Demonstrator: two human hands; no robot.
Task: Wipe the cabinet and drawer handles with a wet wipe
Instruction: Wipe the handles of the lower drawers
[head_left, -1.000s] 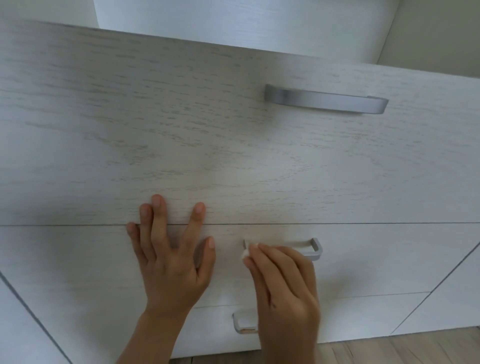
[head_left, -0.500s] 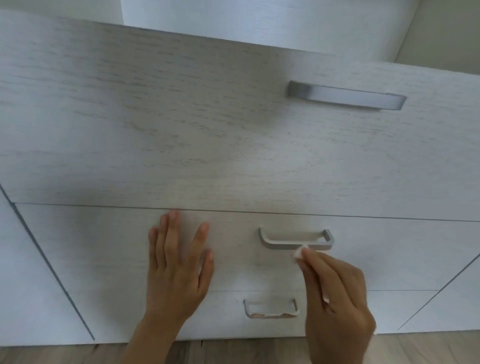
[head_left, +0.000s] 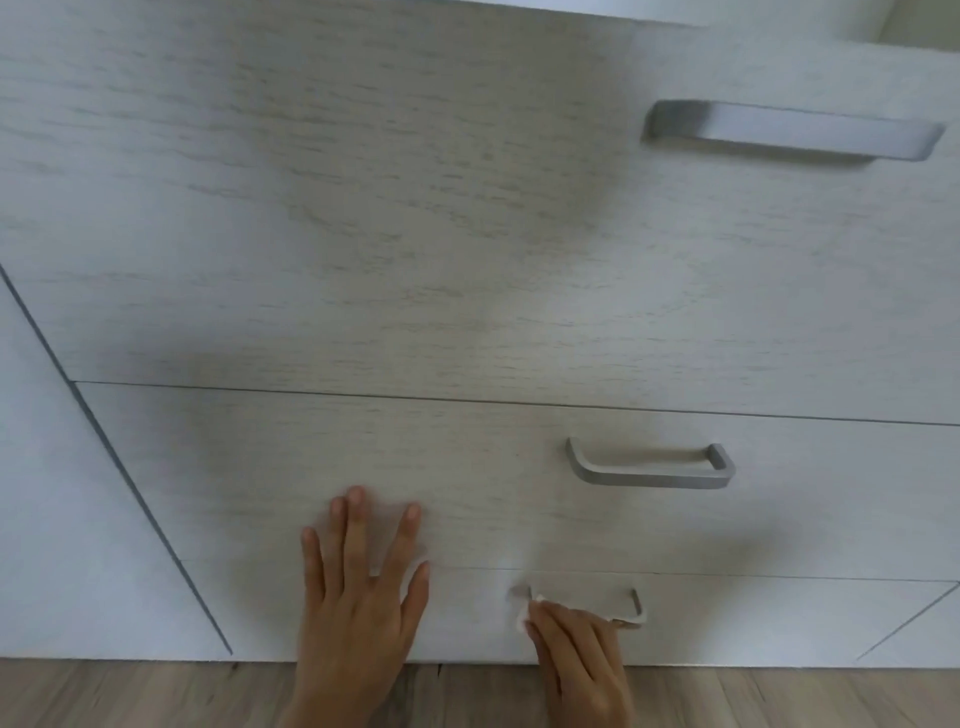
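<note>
Far left: plain white cabinet panel (head_left: 47, 519), its dark seam slanting down to the wood floor (head_left: 156, 693).

Left hand (head_left: 358, 597) lies flat on the drawer fronts, fingers straight and spread, gripping nothing. Its palm is on the bottom drawer front (head_left: 467, 618), and its fingertips reach across the seam onto the middle drawer front (head_left: 260, 467).

At 3 o'clock from it, close by: wet wipe (head_left: 523, 618), a small white wad at the left end of the bottom handle (head_left: 635, 607).

Right hand (head_left: 576, 660) pinches the wipe in bunched fingertips and covers the middle of that handle, so only the handle's two ends show. There is some blur here, and I cannot tell whether the wipe is touching the handle.

Middle handle (head_left: 649, 475) is at 12 o'clock from the right hand, well apart and untouched.

Top handle (head_left: 789, 132) is at 1 o'clock, high on the tall top front (head_left: 363, 208).
</note>
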